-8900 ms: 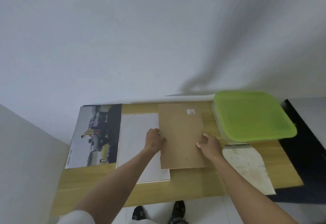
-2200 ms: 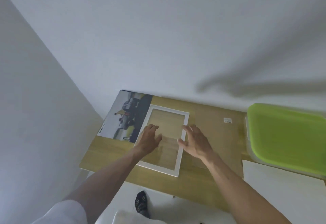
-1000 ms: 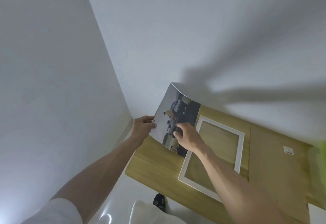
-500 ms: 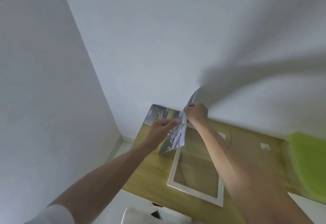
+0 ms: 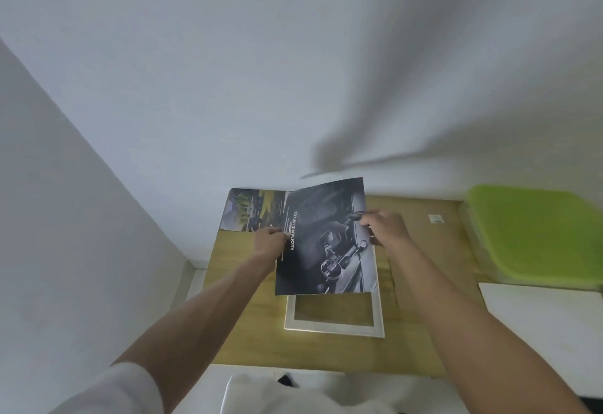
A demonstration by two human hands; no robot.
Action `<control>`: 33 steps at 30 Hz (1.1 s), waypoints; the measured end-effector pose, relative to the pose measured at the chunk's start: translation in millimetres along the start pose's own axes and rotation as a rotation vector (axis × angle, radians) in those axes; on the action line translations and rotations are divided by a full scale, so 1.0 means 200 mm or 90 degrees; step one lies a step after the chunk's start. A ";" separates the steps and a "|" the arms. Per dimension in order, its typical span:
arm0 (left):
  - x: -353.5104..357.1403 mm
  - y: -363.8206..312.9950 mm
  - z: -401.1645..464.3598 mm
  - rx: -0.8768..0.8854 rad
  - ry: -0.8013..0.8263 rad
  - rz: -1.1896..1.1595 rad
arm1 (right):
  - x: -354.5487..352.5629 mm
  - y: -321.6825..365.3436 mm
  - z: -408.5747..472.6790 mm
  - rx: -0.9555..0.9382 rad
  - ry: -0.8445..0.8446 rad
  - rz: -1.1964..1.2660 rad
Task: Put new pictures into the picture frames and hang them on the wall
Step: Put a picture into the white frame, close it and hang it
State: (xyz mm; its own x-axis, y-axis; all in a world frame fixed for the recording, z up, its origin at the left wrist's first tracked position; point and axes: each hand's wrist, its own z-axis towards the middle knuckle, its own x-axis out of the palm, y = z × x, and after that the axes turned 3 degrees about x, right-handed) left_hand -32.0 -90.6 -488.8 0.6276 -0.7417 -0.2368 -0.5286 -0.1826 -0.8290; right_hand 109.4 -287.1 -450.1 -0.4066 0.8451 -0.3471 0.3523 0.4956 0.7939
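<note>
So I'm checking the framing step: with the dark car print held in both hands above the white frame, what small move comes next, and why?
Probably lower the dark car print flat into the white frame. Left hand and right hand pinch its side edges, and it hangs over the frame's far half, covering it while the near half lies open on the table.

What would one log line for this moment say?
step: placing picture | left hand: pinches dark car-interior print | right hand: grips print | white rectangular picture frame: flat on wooden table, partly covered by print
</note>
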 end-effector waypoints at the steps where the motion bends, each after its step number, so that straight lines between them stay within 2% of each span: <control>1: 0.01 0.01 0.01 -0.002 0.002 0.004 | -0.02 -0.06 0.02 0.011 -0.013 -0.043; 5: 0.06 0.10 0.06 0.007 0.008 0.059 | -0.03 -0.26 0.05 0.067 -0.043 -0.119; 11: 0.12 0.19 0.06 0.046 0.018 0.237 | 0.01 -0.44 0.07 0.061 -0.103 -0.217; 17: 0.17 0.26 0.04 0.114 0.022 0.377 | 0.02 -0.51 0.07 0.045 -0.078 -0.329; 27: 0.20 0.31 0.00 0.174 -0.003 0.489 | 0.05 -0.55 0.04 -0.015 -0.064 -0.471; 33: 0.18 0.34 0.00 0.201 0.029 0.525 | 0.08 -0.55 0.02 -0.038 -0.054 -0.526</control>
State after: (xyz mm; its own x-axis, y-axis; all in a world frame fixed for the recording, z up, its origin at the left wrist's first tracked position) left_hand -44.2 -130.0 -553.3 0.0884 -0.5849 -0.8063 -0.6164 0.6037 -0.5055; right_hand 66.6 -326.8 -544.8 -0.4495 0.2278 -0.8638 -0.0775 0.9534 0.2917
